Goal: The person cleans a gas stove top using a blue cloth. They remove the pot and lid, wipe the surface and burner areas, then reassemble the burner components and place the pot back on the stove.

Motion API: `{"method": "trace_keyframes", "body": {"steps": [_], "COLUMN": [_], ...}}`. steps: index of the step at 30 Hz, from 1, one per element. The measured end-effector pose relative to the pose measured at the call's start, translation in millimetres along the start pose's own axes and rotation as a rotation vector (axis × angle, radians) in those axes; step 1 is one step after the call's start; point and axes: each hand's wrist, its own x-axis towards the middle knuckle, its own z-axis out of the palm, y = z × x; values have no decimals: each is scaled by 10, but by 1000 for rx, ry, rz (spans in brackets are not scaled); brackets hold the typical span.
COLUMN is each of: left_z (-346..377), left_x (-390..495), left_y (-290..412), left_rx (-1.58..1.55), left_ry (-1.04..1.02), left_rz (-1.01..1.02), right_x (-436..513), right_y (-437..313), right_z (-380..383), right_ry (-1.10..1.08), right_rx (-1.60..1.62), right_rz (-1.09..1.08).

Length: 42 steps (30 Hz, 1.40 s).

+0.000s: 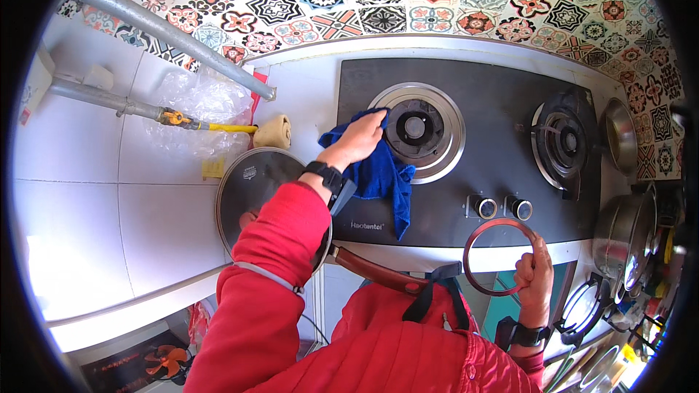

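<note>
My left hand (355, 139) presses down on a crumpled blue cloth (377, 172), gripping a bunch of it. The cloth lies against the left side of the steel ring around the left gas burner (415, 128) and drapes over the black cooktop (499, 125). My right hand (534, 270) holds a thin reddish-brown ring (471, 262) by its right side. That ring is raised over the front edge of the cooktop, below two control knobs (486, 208). Beneath my left forearm sits a pan with a dark glass lid (240, 196), its brown handle (371, 272) reaching towards my body.
The right burner (568, 142) has a black pan support. Steel pots (622, 240) and a metal bowl (620, 136) line the right side. Left of the cooktop are a yellow gas hose (232, 127), metal pipes (180, 38), a beige roll (273, 132) and clear plastic bags (196, 98).
</note>
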Motion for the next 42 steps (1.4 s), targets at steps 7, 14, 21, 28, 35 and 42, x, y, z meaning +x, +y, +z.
{"method": "trace_keyframes", "body": {"steps": [7, 14, 21, 28, 35, 42], "left_z": [472, 795, 1193, 1651, 1554, 1697], "left_x": [-590, -847, -656, -216, -369, -12], "left_y": [395, 842, 1191, 1599, 1557, 1662], "left_rx": [381, 583, 726, 609, 484, 512], "left_ry": [104, -35, -47, 142, 226, 241], "left_rz": [-33, 46, -13, -10, 68, 22], "right_x": [49, 58, 81, 97, 8, -8], "right_y": [30, 31, 113, 98, 39, 31], "right_z": [-27, -122, -323, -374, -472, -457], "right_ry": [-116, -76, -59, -37, 7, 27], "right_rx": [42, 32, 62, 85, 60, 86], "right_rz": [46, 59, 72, 84, 90, 112]}}
